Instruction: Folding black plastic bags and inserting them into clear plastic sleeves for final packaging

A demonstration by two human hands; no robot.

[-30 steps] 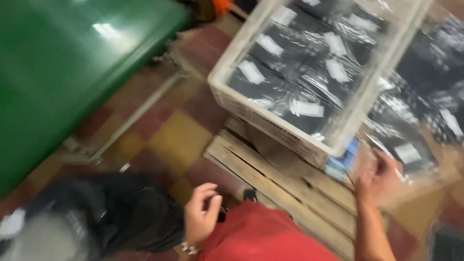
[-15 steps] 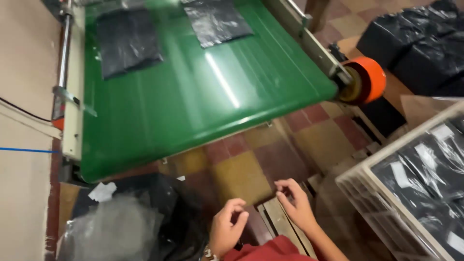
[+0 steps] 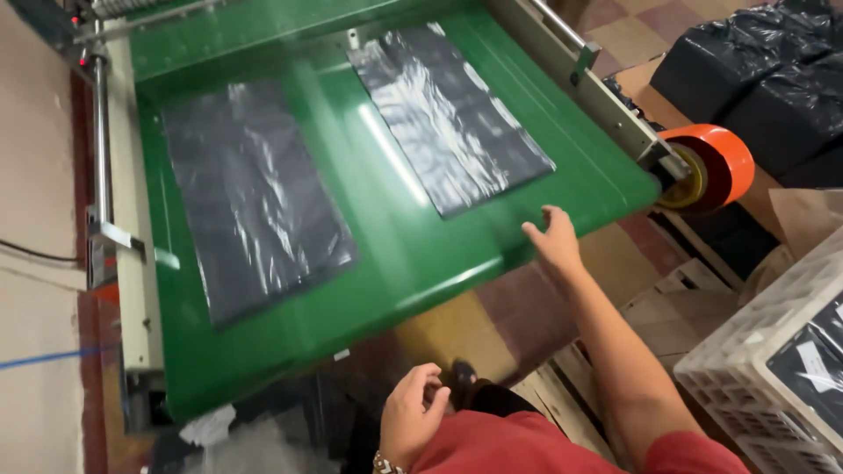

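Note:
A green conveyor belt fills the upper part of the head view. Two flat black plastic bags lie on it: one on the left, one on the right. My right hand reaches out with fingers spread, at the belt's near edge just below the right bag, holding nothing. My left hand hangs low near my red-clothed knee, fingers loosely curled and empty, with a bracelet at the wrist.
An orange roller caps the belt's right end. A white plastic crate with black packets stands at lower right on a wooden pallet. Filled black bags are stacked at upper right. Crumpled plastic lies under the belt.
My view swung from the crate to the belt. My right hand rose from near my knee and stretched out to the belt's edge. The bags on the belt came nearer.

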